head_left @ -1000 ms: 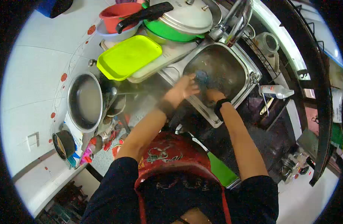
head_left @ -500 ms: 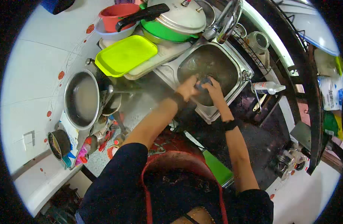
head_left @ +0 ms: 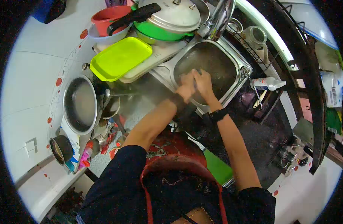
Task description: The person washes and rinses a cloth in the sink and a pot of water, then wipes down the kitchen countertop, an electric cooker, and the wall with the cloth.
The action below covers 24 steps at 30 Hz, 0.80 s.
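Note:
Over the near part of the steel sink (head_left: 237, 87), my left hand (head_left: 186, 86) and my right hand (head_left: 203, 84) are pressed close together. Between them shows a sliver of a small dark-blue thing (head_left: 195, 83); its kind cannot be made out, as the fingers cover most of it. Both hands are closed around it, thumbs side by side. Murky water seems to lie in the basin beneath. The steel faucet (head_left: 221, 18) stands at the sink's far corner.
Left of the sink are a lime-green tray (head_left: 121, 59), a pressure cooker lid (head_left: 175, 15) on a green basin, and a red bucket (head_left: 111, 20). A large steel pot (head_left: 80, 104) stands farther left. A white bottle (head_left: 268, 84) lies right of the sink.
My hands have drawn together and closed over the dark-blue thing, which showed more plainly before. The right hand has shifted left toward the left hand. The view has moved slightly.

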{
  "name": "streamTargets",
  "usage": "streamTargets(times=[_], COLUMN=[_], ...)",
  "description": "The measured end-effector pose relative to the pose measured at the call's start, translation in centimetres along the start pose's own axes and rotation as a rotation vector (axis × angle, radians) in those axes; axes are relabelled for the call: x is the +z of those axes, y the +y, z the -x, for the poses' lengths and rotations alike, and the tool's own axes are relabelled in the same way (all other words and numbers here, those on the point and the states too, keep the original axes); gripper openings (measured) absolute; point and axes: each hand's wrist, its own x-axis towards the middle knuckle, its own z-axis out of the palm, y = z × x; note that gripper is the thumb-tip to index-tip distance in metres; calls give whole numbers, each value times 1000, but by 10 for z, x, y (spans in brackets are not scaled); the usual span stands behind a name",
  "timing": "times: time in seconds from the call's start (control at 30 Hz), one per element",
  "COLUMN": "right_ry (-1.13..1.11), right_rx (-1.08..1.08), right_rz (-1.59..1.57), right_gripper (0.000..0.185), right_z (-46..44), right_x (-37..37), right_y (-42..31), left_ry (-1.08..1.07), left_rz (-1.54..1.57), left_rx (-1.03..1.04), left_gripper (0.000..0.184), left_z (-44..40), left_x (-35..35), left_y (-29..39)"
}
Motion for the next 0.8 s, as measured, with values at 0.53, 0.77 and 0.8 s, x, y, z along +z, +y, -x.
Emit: streamTargets(times=[0.53, 0.77, 0.8], right_ry=[-722, -572, -570], right_rx=[-41, -239, -234], right_rz=[830, 16, 24], right_gripper=[49, 28, 28], right_z=[-17, 17, 27], right_x=[-2, -72, -82], right_y=[73, -3, -12], left_ry=[-129, -521, -487], left_rz=[161, -704, -856], left_rx=[-334, 911, 1024], left_gripper=[34, 27, 29], left_z=[-31, -112, -76], left_x=[-73, -88, -78], left_y=[-3, -83, -58])
